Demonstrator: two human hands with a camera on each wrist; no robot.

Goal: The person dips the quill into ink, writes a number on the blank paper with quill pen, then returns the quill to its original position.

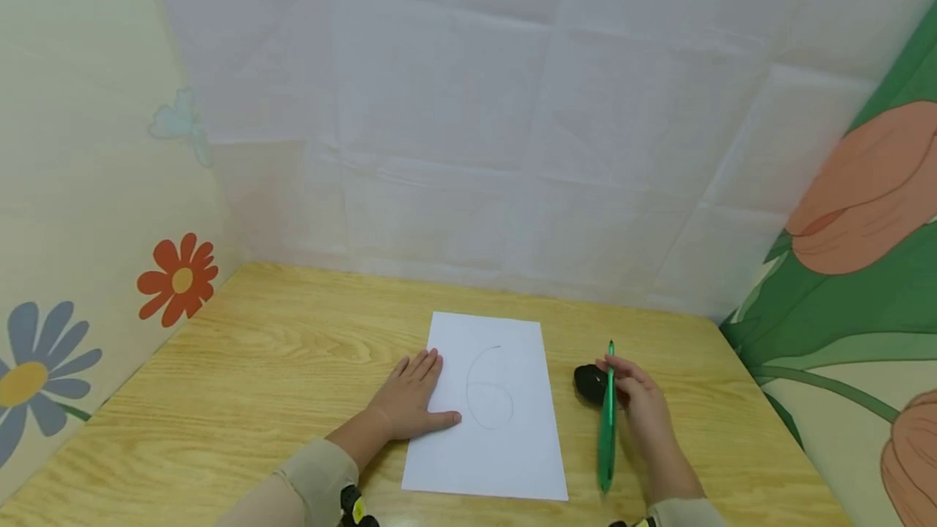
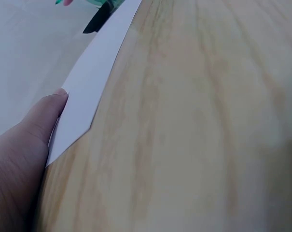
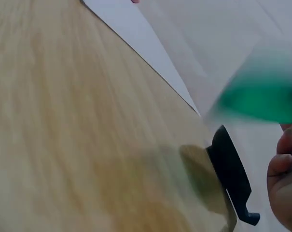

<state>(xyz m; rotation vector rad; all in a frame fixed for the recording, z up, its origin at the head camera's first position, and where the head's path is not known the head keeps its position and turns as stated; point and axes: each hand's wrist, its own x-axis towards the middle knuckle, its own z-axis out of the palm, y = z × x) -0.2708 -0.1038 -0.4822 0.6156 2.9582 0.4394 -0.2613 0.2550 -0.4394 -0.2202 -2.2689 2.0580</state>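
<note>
My left hand [image 1: 412,401] lies with spread fingers over the left edge of a white sheet of paper [image 1: 527,462], thumb resting on it. A thin dark line shaped like a 6 [image 1: 469,397] is drawn on the paper. To its right, my right hand [image 1: 646,401] pinches a long, slim green object [image 1: 607,437] near its dark-tipped upper end. It looks broad, blurred and partly see-through in the right wrist view; I cannot tell its kind. Beside those fingers, a small glossy black object [image 1: 588,384] with a hooked end [image 3: 252,218] sits on the table.
The wood-grain table [image 1: 241,397] runs back to a creased white cloth [image 1: 454,145]. Flower-printed sheets stand on both sides, with a red flower [image 1: 167,283] on the left and a large orange tulip [image 1: 871,185] on the right.
</note>
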